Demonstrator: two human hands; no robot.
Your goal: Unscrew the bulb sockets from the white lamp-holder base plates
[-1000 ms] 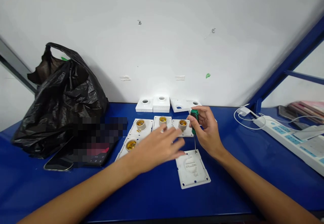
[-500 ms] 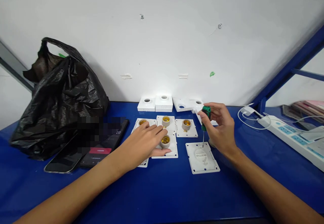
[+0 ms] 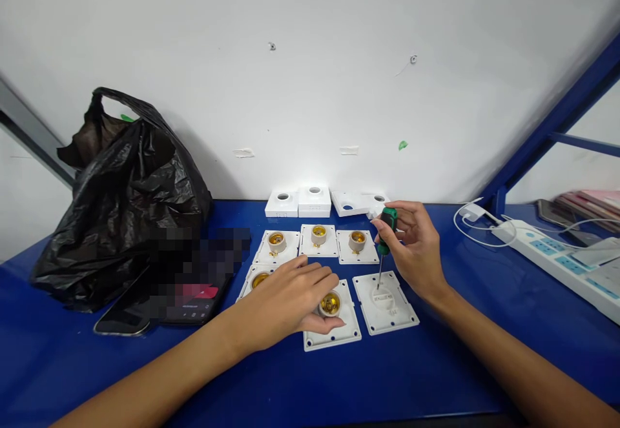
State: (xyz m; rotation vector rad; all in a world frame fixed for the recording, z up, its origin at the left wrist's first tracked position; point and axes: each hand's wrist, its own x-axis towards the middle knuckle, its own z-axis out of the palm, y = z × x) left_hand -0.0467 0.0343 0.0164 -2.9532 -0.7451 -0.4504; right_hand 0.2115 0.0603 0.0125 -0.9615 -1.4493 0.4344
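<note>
My left hand [image 3: 290,292] is closed, thumb and fingers around the round lamp socket [image 3: 331,303] on a white square plate [image 3: 334,339]. The socket has a pale rim and a brass-coloured inside. In my right hand [image 3: 419,254] is a screwdriver [image 3: 388,221] with a green and black handle, held upright. Its tip points down at a white square plate [image 3: 400,312] that shows a raised round part and no socket. Whether the tip touches it I cannot tell. Behind my left hand lie several more plates with lamp sockets [image 3: 318,231].
White box-like covers [image 3: 314,203] with round holes stand along the wall. At left are a black plastic bag [image 3: 130,202] and dark phones [image 3: 128,302]. A white power strip [image 3: 557,254] with cables lies at right on the blue table [image 3: 271,389].
My left hand has moved nearer and to the right, and the socket plate has come with it beside the bare plate. The screwdriver tip has shifted slightly left.
</note>
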